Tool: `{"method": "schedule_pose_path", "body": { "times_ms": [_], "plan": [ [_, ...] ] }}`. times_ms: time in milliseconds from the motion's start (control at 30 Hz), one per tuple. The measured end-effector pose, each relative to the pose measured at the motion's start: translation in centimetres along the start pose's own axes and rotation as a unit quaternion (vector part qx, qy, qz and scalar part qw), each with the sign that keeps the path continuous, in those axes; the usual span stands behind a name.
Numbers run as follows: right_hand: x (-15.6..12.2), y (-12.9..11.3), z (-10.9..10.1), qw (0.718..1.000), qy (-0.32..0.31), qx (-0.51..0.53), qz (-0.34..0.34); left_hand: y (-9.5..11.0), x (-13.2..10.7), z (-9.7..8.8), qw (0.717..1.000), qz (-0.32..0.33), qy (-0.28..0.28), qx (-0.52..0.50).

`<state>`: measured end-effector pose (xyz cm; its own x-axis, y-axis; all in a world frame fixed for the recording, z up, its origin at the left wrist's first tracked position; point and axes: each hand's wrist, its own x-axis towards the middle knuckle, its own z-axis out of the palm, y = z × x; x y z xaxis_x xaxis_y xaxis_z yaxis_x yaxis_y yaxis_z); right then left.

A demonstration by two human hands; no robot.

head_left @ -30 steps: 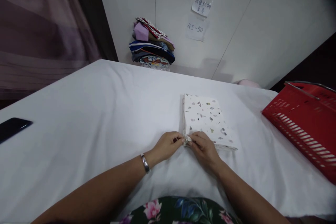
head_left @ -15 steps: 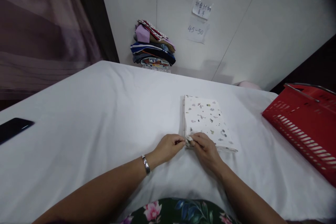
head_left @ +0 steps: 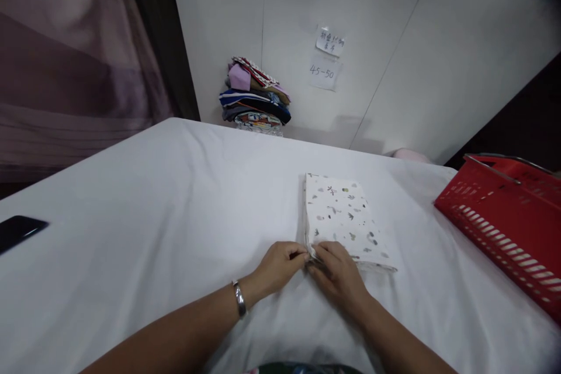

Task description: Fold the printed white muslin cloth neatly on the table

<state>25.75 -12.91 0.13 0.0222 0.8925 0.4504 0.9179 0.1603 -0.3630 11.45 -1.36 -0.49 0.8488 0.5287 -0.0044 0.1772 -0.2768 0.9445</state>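
A folded white cloth with small grey and green prints lies flat on the white-covered table, right of the middle. At its near left corner, my left hand pinches the cloth's edge between thumb and fingers; a silver bracelet circles that wrist. My right hand is closed on the same corner, its fingers on top and its thumb lower down at the edge. The fingertips of both hands nearly meet there and hide the corner's layers in part.
To the right stands a red plastic basket with a metal handle. A dark phone lies at the far left. Behind the table's back edge rises a stack of folded fabrics against the wall, near two paper signs. A curtain hangs at left.
The bunched bit of cloth at the corner looks flatter, and the right thumb has shifted down and left. Everything sits lower in view as the head has tilted up slightly.
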Motion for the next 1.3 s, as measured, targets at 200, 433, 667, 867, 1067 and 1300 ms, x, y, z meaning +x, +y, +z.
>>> {"method": "schedule_pose_path", "body": {
  "times_ms": [200,433,667,867,1067,1300],
  "plan": [
    [0.2,0.2,0.0,0.999,0.026,0.017,0.023,0.8,-0.1,-0.3,0.997,0.037,-0.016,0.061],
    [0.3,0.3,-0.5,0.992,0.043,0.098,0.067,0.8,-0.3,-0.3,0.983,0.065,-0.006,0.174],
    [0.2,0.0,-0.7,1.000,0.026,-0.006,0.009,0.4,-0.3,-0.1,0.976,0.068,-0.002,0.208],
    [0.3,-0.1,-0.2,0.997,0.006,-0.066,-0.039,0.9,-0.5,-0.2,0.980,0.055,-0.001,0.193],
    [0.3,0.0,-0.1,0.995,0.016,-0.081,-0.058,1.0,-0.5,-0.3,0.988,0.028,0.039,0.146],
    [0.6,-0.7,0.4,0.993,0.000,-0.102,-0.050,0.9,0.4,0.0,0.992,-0.051,0.062,0.098]
  ]
}}
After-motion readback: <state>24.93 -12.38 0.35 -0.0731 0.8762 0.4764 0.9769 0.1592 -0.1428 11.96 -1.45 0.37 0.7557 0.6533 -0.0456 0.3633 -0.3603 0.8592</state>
